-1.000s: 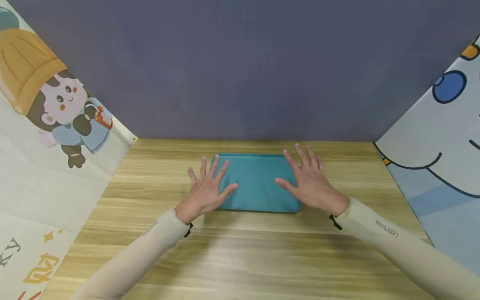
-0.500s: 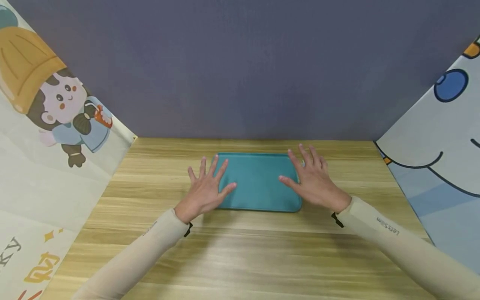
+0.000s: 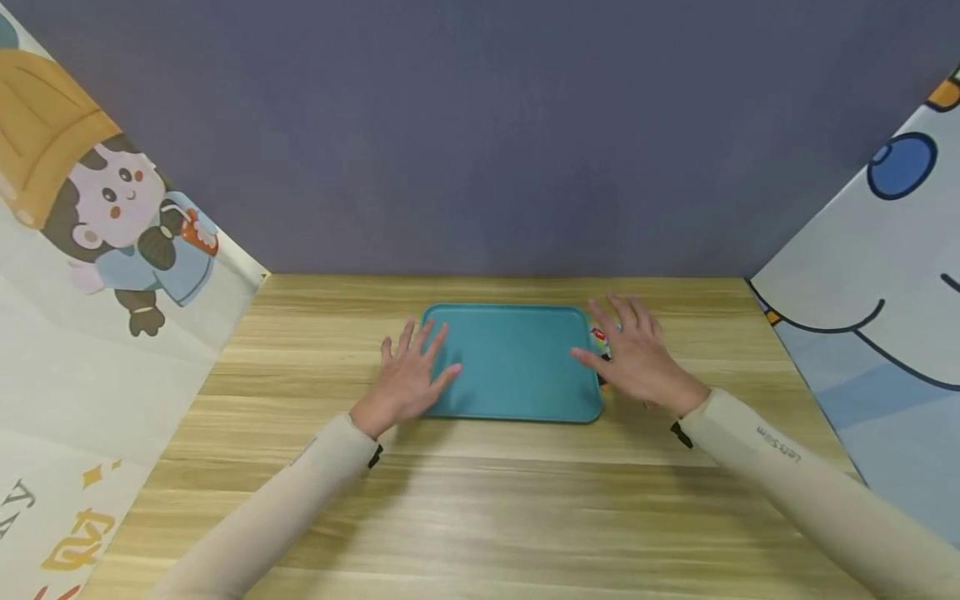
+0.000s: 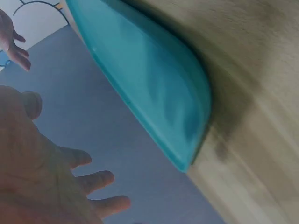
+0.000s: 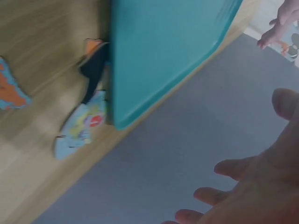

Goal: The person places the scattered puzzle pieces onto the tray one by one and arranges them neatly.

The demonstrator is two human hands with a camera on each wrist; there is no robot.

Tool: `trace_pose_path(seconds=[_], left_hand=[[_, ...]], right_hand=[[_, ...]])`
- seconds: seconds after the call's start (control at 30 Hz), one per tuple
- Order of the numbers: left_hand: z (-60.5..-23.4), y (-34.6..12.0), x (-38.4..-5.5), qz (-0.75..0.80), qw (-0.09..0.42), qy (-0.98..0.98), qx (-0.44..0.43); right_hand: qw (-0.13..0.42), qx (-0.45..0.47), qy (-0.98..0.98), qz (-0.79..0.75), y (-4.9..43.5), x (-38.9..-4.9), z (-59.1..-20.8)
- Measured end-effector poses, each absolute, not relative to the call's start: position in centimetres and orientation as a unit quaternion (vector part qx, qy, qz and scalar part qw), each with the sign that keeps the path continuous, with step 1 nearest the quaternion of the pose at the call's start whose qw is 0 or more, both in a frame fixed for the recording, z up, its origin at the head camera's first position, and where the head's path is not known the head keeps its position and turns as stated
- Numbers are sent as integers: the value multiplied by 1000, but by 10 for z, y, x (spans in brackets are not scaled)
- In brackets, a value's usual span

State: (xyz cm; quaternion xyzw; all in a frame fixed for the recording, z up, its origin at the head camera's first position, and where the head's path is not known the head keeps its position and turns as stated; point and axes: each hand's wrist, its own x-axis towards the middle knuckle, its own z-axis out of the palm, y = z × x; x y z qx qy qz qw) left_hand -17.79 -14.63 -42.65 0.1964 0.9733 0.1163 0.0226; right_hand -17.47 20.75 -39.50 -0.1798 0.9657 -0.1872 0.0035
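Observation:
A teal rectangular tray lies flat on the table in the head view. Over its left end hovers my left hand, fingers spread and holding nothing. My right hand hangs above the tray's right edge, its fingers also spread and holding nothing. Beneath that hand, flat printed pieces partly show; the right wrist view gives a light-blue piece with red and yellow print and a dark curved piece against the tray's side. An orange-and-blue piece with a wavy outline lies farther off, cut by the frame.
The wood-grain table ends at a dark blue-grey wall behind the tray. Cartoon-printed panels close off the left and right sides. Pale sleeves cover both forearms.
My right hand has shifted slightly right, and the printed pieces by the tray's right edge have come into sight. My left hand has drawn a little left and toward me.

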Motion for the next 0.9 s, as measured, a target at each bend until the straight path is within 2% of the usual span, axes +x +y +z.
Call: trace_pose_path(seconds=[0.3, 0.63, 0.9], left_hand=[[-437, -162, -204, 234, 87, 954, 167], [-443, -172, -220, 269, 151, 946, 95], [-447, -177, -223, 267, 170, 946, 64]], right_hand=[[-24, -170, 959, -226, 229, -192, -414], [44, -149, 958, -241, 255, -215, -438], [57, -175, 955, -233, 263, -231, -457]])
